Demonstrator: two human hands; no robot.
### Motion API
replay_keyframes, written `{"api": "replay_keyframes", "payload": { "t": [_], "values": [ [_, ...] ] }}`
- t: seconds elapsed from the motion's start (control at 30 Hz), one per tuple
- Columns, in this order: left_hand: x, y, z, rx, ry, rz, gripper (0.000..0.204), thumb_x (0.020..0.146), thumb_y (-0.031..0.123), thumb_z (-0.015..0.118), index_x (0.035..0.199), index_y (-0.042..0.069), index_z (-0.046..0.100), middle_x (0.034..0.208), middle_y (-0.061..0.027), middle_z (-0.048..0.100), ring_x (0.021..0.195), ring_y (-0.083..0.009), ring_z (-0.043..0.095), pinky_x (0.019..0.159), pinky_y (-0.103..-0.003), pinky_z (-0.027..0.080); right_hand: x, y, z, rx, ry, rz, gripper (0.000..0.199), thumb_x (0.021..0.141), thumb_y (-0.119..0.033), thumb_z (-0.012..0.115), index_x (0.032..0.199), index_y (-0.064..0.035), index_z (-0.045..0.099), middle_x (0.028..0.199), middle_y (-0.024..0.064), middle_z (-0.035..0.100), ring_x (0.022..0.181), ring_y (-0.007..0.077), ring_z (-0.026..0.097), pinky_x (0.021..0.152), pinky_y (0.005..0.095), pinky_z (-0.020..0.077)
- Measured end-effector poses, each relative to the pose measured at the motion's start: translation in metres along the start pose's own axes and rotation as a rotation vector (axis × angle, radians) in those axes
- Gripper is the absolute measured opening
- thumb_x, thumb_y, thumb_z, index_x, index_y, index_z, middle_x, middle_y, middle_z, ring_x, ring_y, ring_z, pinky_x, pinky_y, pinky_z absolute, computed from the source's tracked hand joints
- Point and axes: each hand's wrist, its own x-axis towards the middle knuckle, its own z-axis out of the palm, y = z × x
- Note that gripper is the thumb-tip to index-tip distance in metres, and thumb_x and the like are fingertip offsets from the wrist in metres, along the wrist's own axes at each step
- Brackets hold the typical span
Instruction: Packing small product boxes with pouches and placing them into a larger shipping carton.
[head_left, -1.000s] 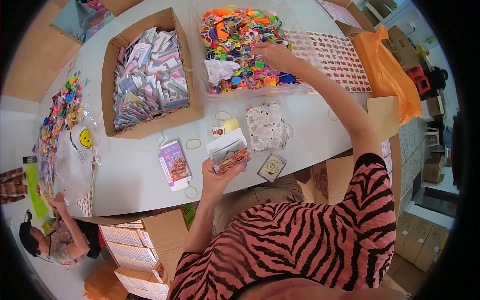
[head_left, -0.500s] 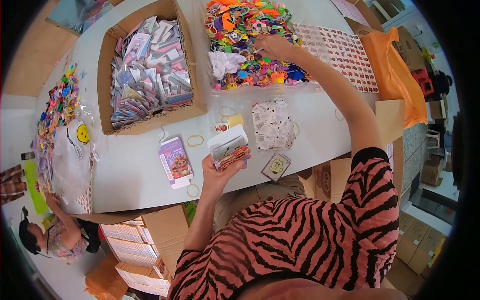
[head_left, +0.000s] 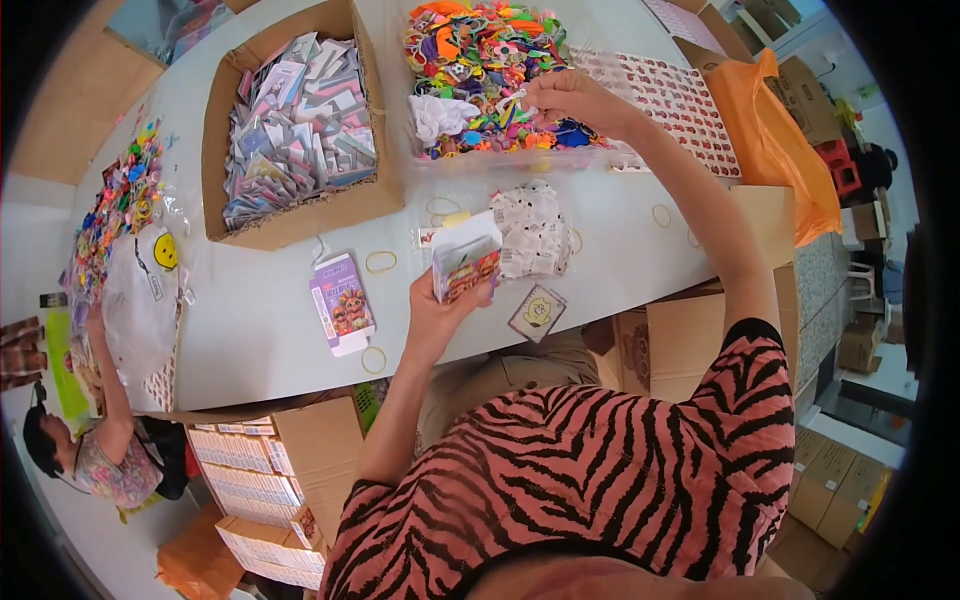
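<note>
My left hand (head_left: pixel 438 312) is wrapped round a small printed cardboard box (head_left: pixel 468 272), held upright with its white top flap raised. Flat packets show inside its mouth. Over a clear plastic tray (head_left: pixel 470 170) heaped with small colourful plastic trinkets (head_left: pixel 485 50), my right hand (head_left: pixel 575 100) pinches its fingers together. Something small and pale shows at the fingertips, too small to name. A crumpled white bag (head_left: pixel 440 120) lies on the trinkets. Closer to me, a purple box (head_left: pixel 342 300) lies flat on the table, and a square card with a yellow figure (head_left: pixel 537 313) rests near the edge.
An open carton (head_left: pixel 390 190) of flat packets stands left of the tray. White packets (head_left: pixel 530 230), rubber bands (head_left: pixel 381 262) and sticker sheets (head_left: pixel 675 110) lie on the table. An orange bag (head_left: pixel 790 150) hangs at right. Another person (head_left: pixel 110 450) works at far left beside more trinkets.
My right hand has lifted out of the trinkets, moving slightly right, its fingers pinched. The left hand still holds the box, which has turned a little. The whole view has shifted slightly.
</note>
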Motion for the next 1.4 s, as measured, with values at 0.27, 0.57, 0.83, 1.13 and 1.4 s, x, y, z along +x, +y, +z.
{"api": "replay_keyframes", "payload": {
  "t": [0.27,0.57,0.83,1.13,1.4],
  "values": [
    [0.017,0.001,0.021,0.069,-0.055,-0.006,0.034,0.083,0.011,0.068,0.113,-0.003,0.059,0.1,-0.0125,0.067,0.086,-0.0198,0.066,0.069,-0.031,0.055,-0.067,-0.076,0.053,-0.111,-0.323,-0.15,0.021,0.089,-0.02,0.06,0.087,0.0,0.062,0.08,0.0008,0.061,0.074,0.0059,0.055,0.066,0.0226,0.0445],
    [-0.001,0.002,0.027,-0.02,-0.103,-0.018,0.037,0.083,0.014,0.068,0.115,-0.002,0.059,0.102,-0.0138,0.067,0.089,-0.0207,0.066,0.069,-0.032,0.056,-0.09,-0.093,0.081,-0.48,-0.419,-0.235,0.014,0.084,-0.014,0.062,0.085,-0.0005,0.062,0.071,0.003,0.057,0.065,0.0108,0.054,0.058,0.0264,0.0434],
    [-0.009,0.0,0.026,-0.029,-0.129,0.013,0.033,0.083,0.011,0.068,0.112,-0.003,0.059,0.1,-0.014,0.067,0.088,-0.0211,0.066,0.069,-0.031,0.056,-0.095,-0.103,0.097,-0.623,-0.484,-0.39,0.013,0.083,-0.014,0.062,0.086,-0.0015,0.061,0.072,0.0056,0.058,0.063,0.0166,0.055,0.058,0.029,0.0448],
    [-0.015,0.011,0.013,-0.152,-0.086,0.035,0.031,0.082,0.008,0.069,0.11,-0.003,0.061,0.099,-0.0108,0.067,0.085,-0.0163,0.065,0.071,-0.029,0.055,-0.1,-0.102,0.113,-0.671,-0.107,-0.619,0.025,0.082,-0.013,0.066,0.106,-0.0068,0.061,0.087,0.0072,0.063,0.068,0.0206,0.058,0.058,0.0296,0.0475],
    [-0.039,0.016,-0.025,-0.027,0.163,0.137,0.032,0.083,0.011,0.065,0.111,-0.003,0.056,0.099,-0.0176,0.066,0.087,-0.027,0.067,0.068,-0.034,0.055,-0.095,0.002,0.098,-0.882,-0.085,-0.414,0.024,0.079,-0.011,0.066,0.102,-0.0064,0.061,0.097,0.0077,0.062,0.08,0.0246,0.061,0.066,0.0357,0.0496]
  ]
}}
